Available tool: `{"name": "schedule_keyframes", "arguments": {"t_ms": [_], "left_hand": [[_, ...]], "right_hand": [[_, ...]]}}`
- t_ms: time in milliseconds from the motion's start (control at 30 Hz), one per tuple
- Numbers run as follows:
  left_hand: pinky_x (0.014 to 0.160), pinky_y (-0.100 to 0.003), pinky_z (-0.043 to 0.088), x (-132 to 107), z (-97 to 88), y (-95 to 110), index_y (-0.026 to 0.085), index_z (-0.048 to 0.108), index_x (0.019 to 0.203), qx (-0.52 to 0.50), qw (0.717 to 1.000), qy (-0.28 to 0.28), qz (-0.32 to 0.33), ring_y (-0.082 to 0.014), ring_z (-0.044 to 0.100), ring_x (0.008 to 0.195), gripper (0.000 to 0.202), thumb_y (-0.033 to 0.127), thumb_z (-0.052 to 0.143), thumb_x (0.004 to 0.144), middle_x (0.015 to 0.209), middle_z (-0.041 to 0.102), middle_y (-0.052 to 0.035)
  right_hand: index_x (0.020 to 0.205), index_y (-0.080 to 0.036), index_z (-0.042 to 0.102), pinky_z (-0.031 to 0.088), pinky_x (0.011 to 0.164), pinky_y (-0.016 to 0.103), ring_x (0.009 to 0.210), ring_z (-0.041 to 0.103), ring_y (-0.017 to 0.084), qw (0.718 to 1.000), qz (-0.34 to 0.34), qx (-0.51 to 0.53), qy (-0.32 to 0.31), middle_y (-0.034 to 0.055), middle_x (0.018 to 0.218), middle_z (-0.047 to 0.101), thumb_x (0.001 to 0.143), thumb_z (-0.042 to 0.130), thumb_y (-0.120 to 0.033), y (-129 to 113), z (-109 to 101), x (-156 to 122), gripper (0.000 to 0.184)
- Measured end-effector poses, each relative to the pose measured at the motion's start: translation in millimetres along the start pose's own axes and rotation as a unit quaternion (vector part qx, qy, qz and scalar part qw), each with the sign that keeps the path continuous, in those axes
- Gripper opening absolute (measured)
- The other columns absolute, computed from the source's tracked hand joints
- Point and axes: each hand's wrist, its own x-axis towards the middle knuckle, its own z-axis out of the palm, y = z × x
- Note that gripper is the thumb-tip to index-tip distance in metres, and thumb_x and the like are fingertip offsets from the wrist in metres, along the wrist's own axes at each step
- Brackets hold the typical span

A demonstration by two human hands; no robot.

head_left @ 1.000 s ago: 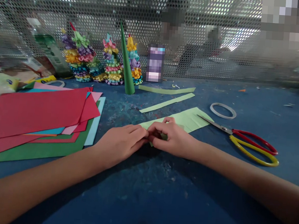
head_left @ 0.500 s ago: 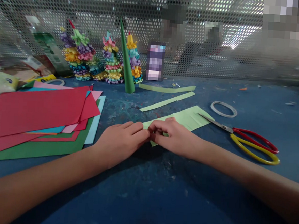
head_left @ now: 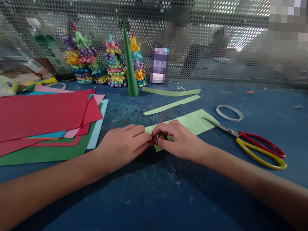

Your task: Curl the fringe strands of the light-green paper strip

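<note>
A long strip of light green paper (head_left: pixel 195 121) lies on the blue table, slanting up to the right with faint creases in it. Both hands meet at its near left end. My left hand (head_left: pixel 127 141) is closed, fingertips pinching at the paper's edge. Against them press the thumb and forefinger of my right hand (head_left: pixel 180 140), bent in a pinch over the same end. The fingers hide the pinched part. Scissors (head_left: pixel 233 132) with one red and one yellow handle lie right of the strip, blade tips over its far end.
Two narrow green strips (head_left: pixel 172 105) lie beyond the hands. A ring of white tape (head_left: pixel 229 113) is at the right. Coloured paper sheets (head_left: pixel 38 114) are stacked left. Behind stand a green paper cone (head_left: pixel 130 71), colourful paper trees (head_left: pixel 116 67), a bottle (head_left: pixel 51 52) and a perforated metal screen (head_left: pixel 103 6).
The hands stay pinched at the strip's end, with only a slight shift of the left fingers. The whole view has drifted a little; nothing else has visibly moved.
</note>
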Motion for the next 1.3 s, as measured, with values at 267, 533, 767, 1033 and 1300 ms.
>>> {"name": "schedule_keyframes", "arguments": {"t_ms": [267, 533, 767, 1033, 1300], "left_hand": [[0.063, -0.023, 0.04, 0.5, 0.7, -2.2, 0.019, 0.059, 0.091, -0.071, 0.996, -0.024, -0.055, -0.0135, 0.054, 0.078, 0.032, 0.036, 0.033, 0.097, 0.082, 0.055, -0.001], [0.065, -0.022, 0.04, 0.3, -1.6, -5.1, 0.019, 0.055, 0.089, -0.166, 0.982, -0.038, -0.083, -0.0126, 0.054, 0.08, 0.027, 0.033, 0.033, 0.097, 0.083, 0.053, 0.0002], [0.065, -0.022, 0.041, 0.9, -2.6, -4.6, 0.018, 0.056, 0.089, -0.177, 0.98, -0.041, -0.081, -0.0128, 0.055, 0.08, 0.031, 0.034, 0.031, 0.098, 0.083, 0.055, -0.0006], [0.063, -0.023, 0.041, 1.0, -5.1, -0.5, 0.019, 0.051, 0.095, -0.16, 0.981, -0.024, -0.103, -0.013, 0.056, 0.079, 0.019, 0.028, 0.034, 0.095, 0.088, 0.054, -0.0006], [0.063, -0.025, 0.044, -0.1, -2.1, 0.1, 0.018, 0.047, 0.098, -0.099, 0.993, -0.034, -0.055, -0.016, 0.056, 0.085, 0.013, 0.025, 0.037, 0.092, 0.094, 0.053, -0.0032]], "right_hand": [[0.088, -0.019, 0.057, 0.035, 0.076, 0.029, 0.065, 0.053, 0.012, 1.0, -0.013, 0.003, 0.021, -0.0033, 0.066, 0.058, 0.077, 0.047, -0.011, 3.9, 2.7, -2.1, 0.017], [0.096, -0.018, 0.05, 0.024, 0.085, 0.034, 0.065, 0.052, 0.012, 0.978, -0.115, -0.153, 0.085, -0.0005, 0.075, 0.061, 0.089, 0.046, -0.021, 4.6, 10.4, -8.3, 0.008], [0.09, -0.021, 0.049, 0.024, 0.085, 0.032, 0.06, 0.05, 0.011, 0.984, -0.105, -0.109, 0.089, -0.0035, 0.069, 0.06, 0.088, 0.044, -0.018, 5.1, 11.8, -7.9, 0.005], [0.085, -0.021, 0.048, 0.024, 0.086, 0.032, 0.057, 0.046, 0.01, 0.983, -0.09, -0.126, 0.096, -0.005, 0.064, 0.054, 0.084, 0.044, -0.016, 3.8, 12.0, -6.7, 0.006], [0.088, -0.019, 0.049, 0.024, 0.084, 0.031, 0.06, 0.046, 0.011, 0.986, -0.077, -0.125, 0.084, -0.0036, 0.067, 0.055, 0.085, 0.044, -0.017, 2.9, 10.4, -8.2, 0.006]]}}
